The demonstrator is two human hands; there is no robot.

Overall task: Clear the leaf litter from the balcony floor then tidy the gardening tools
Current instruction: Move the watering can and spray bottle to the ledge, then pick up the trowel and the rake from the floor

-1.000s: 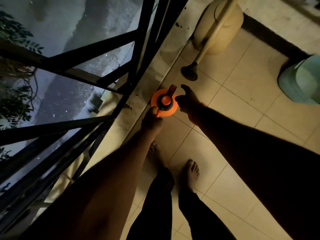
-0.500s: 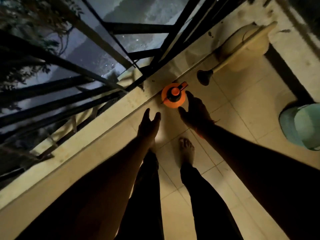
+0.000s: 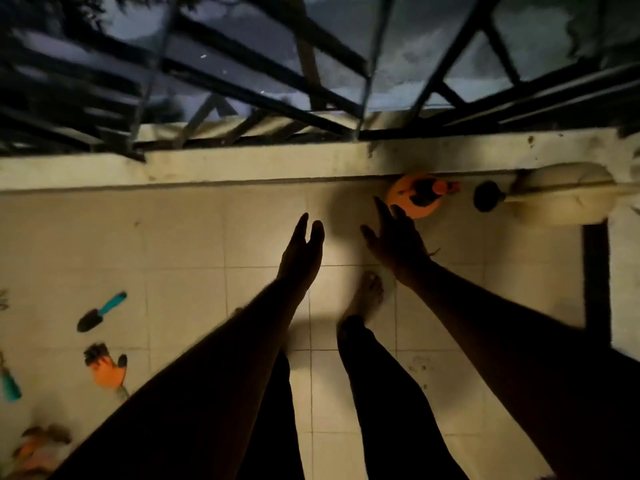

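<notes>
An orange spray bottle (image 3: 417,197) with a black top stands on the tiled floor against the balcony ledge. My right hand (image 3: 394,239) hovers just below-left of it with fingers spread, holding nothing. My left hand (image 3: 302,251) reaches out flat over the tiles, also empty. A cream watering can (image 3: 561,195) with a black rose (image 3: 486,196) lies right of the bottle. At the left lie a teal-handled trowel (image 3: 101,311), an orange glove (image 3: 107,368), another teal handle (image 3: 9,384) and some leaf litter (image 3: 41,445).
A black metal railing (image 3: 263,98) rises from the pale ledge (image 3: 242,164) at the far edge. A dark threshold strip (image 3: 596,271) runs along the right. My bare foot (image 3: 367,296) and dark trouser legs stand in the middle of the tiles.
The view has swung left, bringing the tools and litter on the left into sight. Both hands have drawn back from the spray bottle, which stays by the ledge.
</notes>
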